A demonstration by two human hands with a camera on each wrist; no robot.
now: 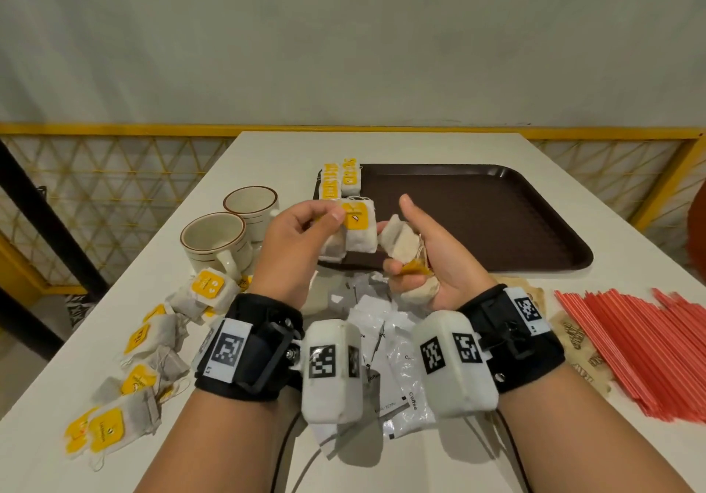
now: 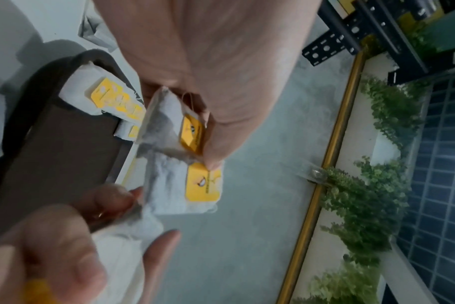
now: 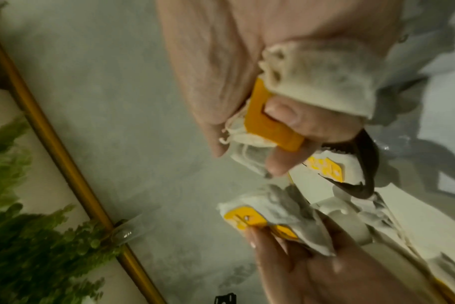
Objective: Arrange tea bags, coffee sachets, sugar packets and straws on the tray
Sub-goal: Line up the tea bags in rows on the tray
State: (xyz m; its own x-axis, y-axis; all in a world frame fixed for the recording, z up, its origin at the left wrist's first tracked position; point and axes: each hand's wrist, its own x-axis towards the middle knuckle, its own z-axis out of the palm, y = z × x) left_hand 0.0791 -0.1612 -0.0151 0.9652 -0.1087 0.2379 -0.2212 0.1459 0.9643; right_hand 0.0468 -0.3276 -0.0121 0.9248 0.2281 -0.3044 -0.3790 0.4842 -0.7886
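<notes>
Early stage: a few tea bags (image 1: 341, 178) lie in the tray (image 1: 477, 217) corner. Left hand (image 1: 301, 233) pinches two bags; right hand (image 1: 428, 259) clutches several. Coffee sachets (image 1: 397, 374), straws (image 1: 642, 343) remain on the surface (image 1: 382, 145).

We see a dark brown tray (image 1: 496, 202), white tea bags (image 1: 359, 233) with yellow tags, red straws (image 1: 642, 343), cream brown-rimmed cups (image 1: 214, 240), white surface (image 1: 267, 148)
</notes>
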